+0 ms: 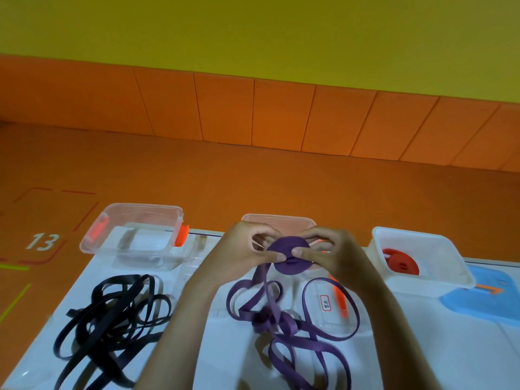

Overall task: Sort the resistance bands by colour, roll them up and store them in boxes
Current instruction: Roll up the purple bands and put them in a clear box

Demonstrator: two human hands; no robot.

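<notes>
Both hands hold a flat purple roll (289,256) of resistance band above the table. My left hand (247,250) pinches its left side, and my right hand (334,253) pinches its right side. A loose purple tail (284,322) hangs from the roll into a tangle on the white table (213,347). A heap of black bands (112,319) lies at the left. A rolled red band (401,264) sits in the right-hand clear box (439,280). Behind my hands stands a middle box (278,219), mostly hidden. The left clear box (132,237) holds no band.
Clear box lids lie flat on the table, one with an orange clip (342,302) and a small label (326,304). A blue lid (484,299) lies at the right edge. Orange floor (253,178) with the marking 13 and orange wall panels lie beyond the table.
</notes>
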